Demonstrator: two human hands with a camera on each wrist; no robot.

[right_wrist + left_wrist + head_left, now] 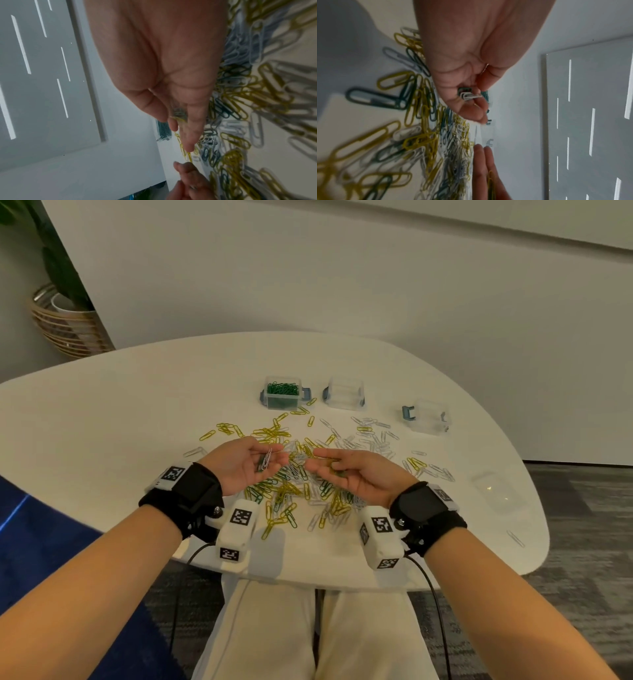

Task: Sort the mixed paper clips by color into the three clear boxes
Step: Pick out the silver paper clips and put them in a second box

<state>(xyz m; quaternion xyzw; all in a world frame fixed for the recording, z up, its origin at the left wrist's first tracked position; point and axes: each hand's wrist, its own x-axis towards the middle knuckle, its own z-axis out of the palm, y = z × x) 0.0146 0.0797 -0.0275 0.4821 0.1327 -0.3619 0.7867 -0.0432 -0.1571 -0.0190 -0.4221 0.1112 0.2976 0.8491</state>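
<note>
Left hand [244,463], palm up over the near-left of the pile [301,470]: fingers [467,112] curled, pinching a few clips [469,94], white and green, above the bench [120,419]. Right hand [356,475], palm up over the pile's middle: fingers [190,129] loosely cupped round some yellow clips [180,119]; exact number not tellable.

Beyond the pile, three boxes: left box [286,392] packed with green, middle box [344,393] and right box [428,416] apparently empty. A clear lid [496,491] flat on the bench, right of the pile; one stray white clip [515,538] nearer the edge.

Risks, as judged:
- Mixed colours in the left hand; a careless drop into one box would spoil the sort.
- Linked or tangled clips dragging neighbours along out of the pile.
- Open cupped palms tipping on the reach, spilling clips back or off the bench edge.
- Light empty boxes nudged or tipped by a hand.

Counts: two hands, three boxes, one lid seen, three colours, loose clips far too many to count.
</note>
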